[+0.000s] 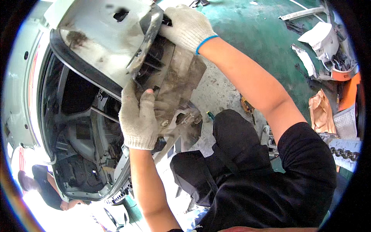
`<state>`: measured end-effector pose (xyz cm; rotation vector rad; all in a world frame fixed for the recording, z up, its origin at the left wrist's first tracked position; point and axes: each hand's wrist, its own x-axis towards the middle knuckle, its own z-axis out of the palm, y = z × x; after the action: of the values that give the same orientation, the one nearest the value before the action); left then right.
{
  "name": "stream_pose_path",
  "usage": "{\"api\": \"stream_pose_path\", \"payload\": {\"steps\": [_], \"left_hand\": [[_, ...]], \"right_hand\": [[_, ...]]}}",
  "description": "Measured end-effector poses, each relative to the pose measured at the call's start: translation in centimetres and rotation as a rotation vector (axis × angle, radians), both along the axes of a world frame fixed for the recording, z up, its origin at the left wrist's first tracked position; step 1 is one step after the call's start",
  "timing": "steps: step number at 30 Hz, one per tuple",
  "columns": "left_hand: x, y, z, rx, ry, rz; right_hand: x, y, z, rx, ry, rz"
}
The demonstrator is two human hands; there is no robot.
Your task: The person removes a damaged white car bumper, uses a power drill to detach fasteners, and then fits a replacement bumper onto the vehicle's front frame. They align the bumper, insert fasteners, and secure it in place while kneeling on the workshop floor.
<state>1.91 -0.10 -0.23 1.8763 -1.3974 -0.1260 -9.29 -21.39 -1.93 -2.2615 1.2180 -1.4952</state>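
My hands are apart along the ragged edge of the white panel on the car: my left hand touches its lower end, thumb away from the fingers, while my right hand's fingertips are hidden, so I can't tell if they grip. I'd best press evenly and keep my bare thumb tip clear of that edge. Pale lettering inside the car is partly cut off.
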Motion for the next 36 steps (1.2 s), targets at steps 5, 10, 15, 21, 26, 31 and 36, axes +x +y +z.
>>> {"api": "stream_pose_path", "payload": {"steps": [5,10,15,21,26,31,36], "left_hand": [[0.2,0.5,-0.2,0.036,0.166,-0.026],[0.8,0.4,0.4,0.03,0.029,-0.014],[0.1,0.2,1.5,0.161,-0.094,-0.046],[1.1,0.5,-0.1,0.044,-0.06,-0.071],[2.1,0.3,-1.3,-0.038,-0.65,-0.038],[0.9,1.0,-0.1,0.12,-0.211,-0.079],[1.4,2.8,1.1,-0.148,-0.443,0.097]], "right_hand": [[-0.4,0.3,0.1,0.087,0.03,0.071],[-1.2,1.3,1.8,0.213,0.086,0.071],[-5.8,2.7,-1.8,0.347,-0.008,-0.003],[-7.5,1.5,-11.9,0.648,-0.912,0.472],[-5.7,0.6,-10.7,0.772,-0.866,0.949],[-2.9,5.0,-4.6,-0.061,-0.375,0.424],[1.3,4.2,-1.8,-0.17,-0.056,0.243]]}}
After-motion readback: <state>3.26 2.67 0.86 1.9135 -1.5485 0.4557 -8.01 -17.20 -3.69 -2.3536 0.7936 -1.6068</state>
